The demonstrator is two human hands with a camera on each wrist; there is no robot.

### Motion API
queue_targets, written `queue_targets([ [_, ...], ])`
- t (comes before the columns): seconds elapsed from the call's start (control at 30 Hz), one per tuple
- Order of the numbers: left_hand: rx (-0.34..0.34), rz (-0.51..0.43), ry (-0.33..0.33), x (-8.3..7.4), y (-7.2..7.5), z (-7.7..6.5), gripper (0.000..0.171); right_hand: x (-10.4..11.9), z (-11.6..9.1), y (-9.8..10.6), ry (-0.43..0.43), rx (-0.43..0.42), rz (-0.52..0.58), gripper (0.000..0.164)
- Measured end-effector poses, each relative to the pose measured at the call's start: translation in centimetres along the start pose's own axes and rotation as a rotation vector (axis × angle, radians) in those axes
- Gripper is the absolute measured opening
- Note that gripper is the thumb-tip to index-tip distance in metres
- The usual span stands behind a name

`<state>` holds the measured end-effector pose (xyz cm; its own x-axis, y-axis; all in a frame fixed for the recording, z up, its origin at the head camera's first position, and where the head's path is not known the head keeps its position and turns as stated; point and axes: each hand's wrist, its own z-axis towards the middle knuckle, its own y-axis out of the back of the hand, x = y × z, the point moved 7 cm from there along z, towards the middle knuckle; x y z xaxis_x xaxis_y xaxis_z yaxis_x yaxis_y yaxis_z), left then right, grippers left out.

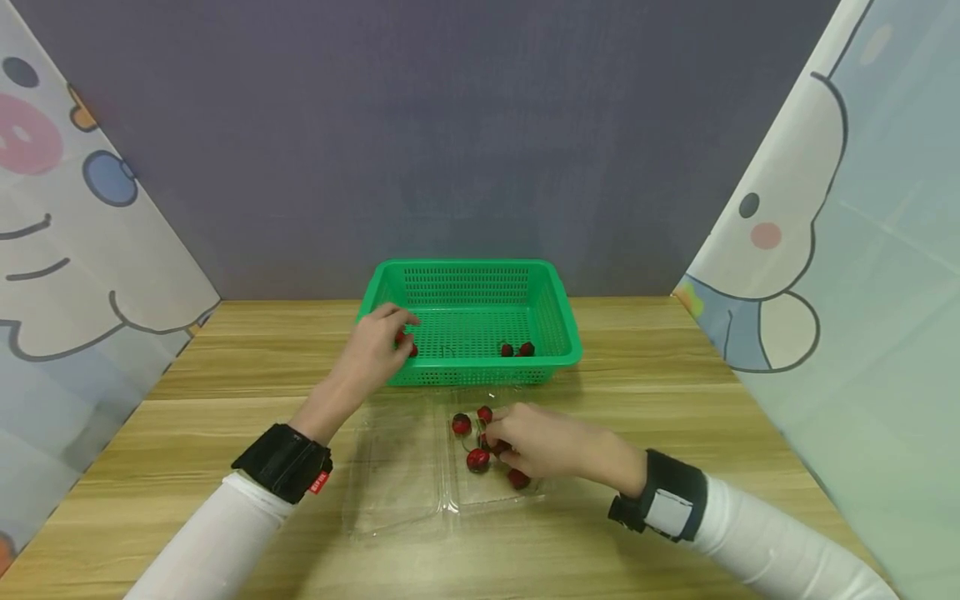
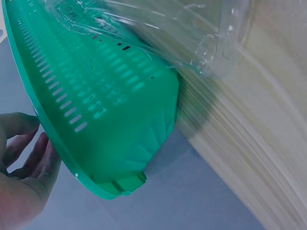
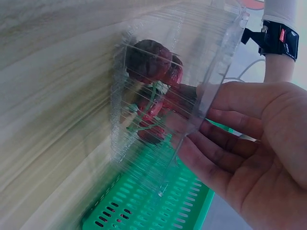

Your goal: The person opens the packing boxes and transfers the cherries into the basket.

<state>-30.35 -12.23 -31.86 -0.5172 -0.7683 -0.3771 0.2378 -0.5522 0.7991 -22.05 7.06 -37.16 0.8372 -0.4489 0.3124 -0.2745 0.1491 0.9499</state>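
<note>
My left hand reaches over the left end of a green plastic basket, thumb and forefinger apart, with red cherries beside the fingertips. In the left wrist view its curved fingers come over the basket rim, their tips hidden by the wall. My right hand is inside the right half of an open clear plastic clamshell box. In the right wrist view, its fingertips pinch a dark red cherry. Several stemmed cherries lie around it, one of them a large cherry at the near side.
A few more cherries lie in the basket's near right corner. The basket stands at the back of the wooden table, close to a dark grey panel. Cartoon-printed side panels flank the table.
</note>
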Motion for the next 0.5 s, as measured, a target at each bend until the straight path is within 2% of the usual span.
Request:
queue_targets([
  [0.3, -0.045, -0.005, -0.085, -1.1, -0.3, -0.8, 0.020, 0.0, -0.1, 0.4, -0.036, -0.004, 0.004, 0.007],
  [0.5, -0.076, -0.009, -0.179, -2.7, -0.4, -1.5, 0.020, -0.3, -0.3, 1.1, -0.036, -0.055, 0.020, 0.008],
])
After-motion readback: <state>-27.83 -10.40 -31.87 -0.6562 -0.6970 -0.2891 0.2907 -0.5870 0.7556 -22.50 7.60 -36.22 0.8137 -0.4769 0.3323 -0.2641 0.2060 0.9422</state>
